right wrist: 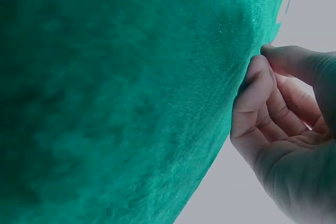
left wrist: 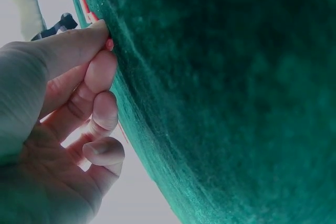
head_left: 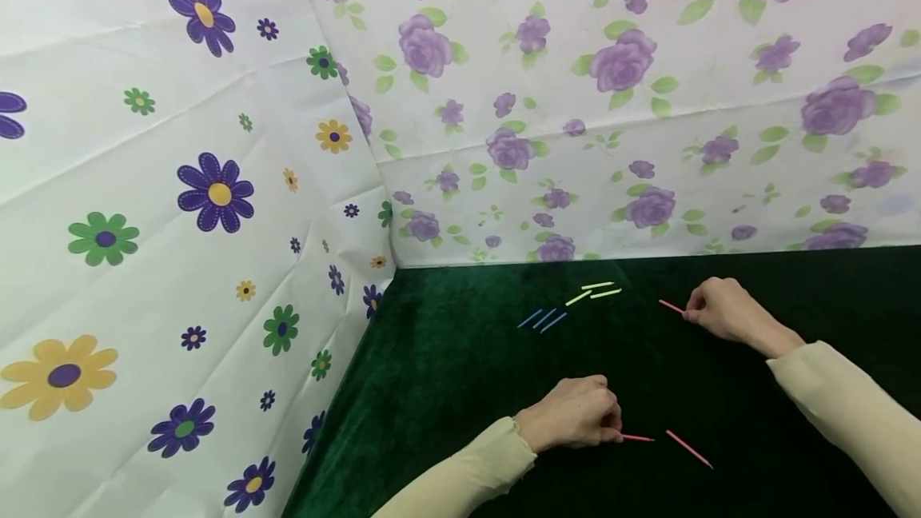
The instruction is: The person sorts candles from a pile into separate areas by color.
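Note:
Thumb and fingertips of my left hand [head_left: 576, 412] pinch one end of a thin pink stick [head_left: 639, 438], low at the green cloth. In the left wrist view, a short red end [left wrist: 109, 44] of it shows between thumb and forefinger. Farther back on the right, my right hand [head_left: 730, 310] pinches another pink stick [head_left: 671, 306], which points left from the fingertips. The right wrist view shows that hand's fingers [right wrist: 255, 85] curled against the thumb, the stick hidden there. A third pink stick [head_left: 688, 448] lies slanted on the cloth, just right of the left hand's stick.
Three blue sticks [head_left: 548, 320] lie side by side on the dark green cloth [head_left: 446, 358], beyond the left hand. Behind them are three yellow sticks [head_left: 578, 297]. A flowered sheet [head_left: 216, 278] stands along the left, and a rose-patterned one [head_left: 547, 182] along the back.

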`<state>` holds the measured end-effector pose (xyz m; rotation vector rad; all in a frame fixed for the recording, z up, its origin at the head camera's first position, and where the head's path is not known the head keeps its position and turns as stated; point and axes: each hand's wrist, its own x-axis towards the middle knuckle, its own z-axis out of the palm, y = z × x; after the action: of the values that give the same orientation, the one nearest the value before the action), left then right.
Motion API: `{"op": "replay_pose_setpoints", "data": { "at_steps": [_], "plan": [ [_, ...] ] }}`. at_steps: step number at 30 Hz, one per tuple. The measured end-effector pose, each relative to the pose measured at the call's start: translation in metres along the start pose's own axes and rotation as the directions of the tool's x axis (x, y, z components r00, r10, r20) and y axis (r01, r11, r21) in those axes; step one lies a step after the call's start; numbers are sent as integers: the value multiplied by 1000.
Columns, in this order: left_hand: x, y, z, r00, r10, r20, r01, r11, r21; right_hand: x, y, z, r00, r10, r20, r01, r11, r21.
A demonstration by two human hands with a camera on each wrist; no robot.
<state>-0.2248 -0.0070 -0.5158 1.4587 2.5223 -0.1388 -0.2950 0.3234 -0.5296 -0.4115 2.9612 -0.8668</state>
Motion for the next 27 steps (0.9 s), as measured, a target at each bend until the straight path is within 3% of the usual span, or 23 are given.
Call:
{"op": "replay_pose_setpoints", "data": {
  "at_steps": [12,27],
  "plan": [
    [1,0,-1,1000,-2,11,2,1000,9,17,9,2,998,52,27,-52,999,5],
    [1,-1,1,1000,-16,9,16,1000,-8,1,5,2,997,75,17,-75,997,0]
  ]
}}
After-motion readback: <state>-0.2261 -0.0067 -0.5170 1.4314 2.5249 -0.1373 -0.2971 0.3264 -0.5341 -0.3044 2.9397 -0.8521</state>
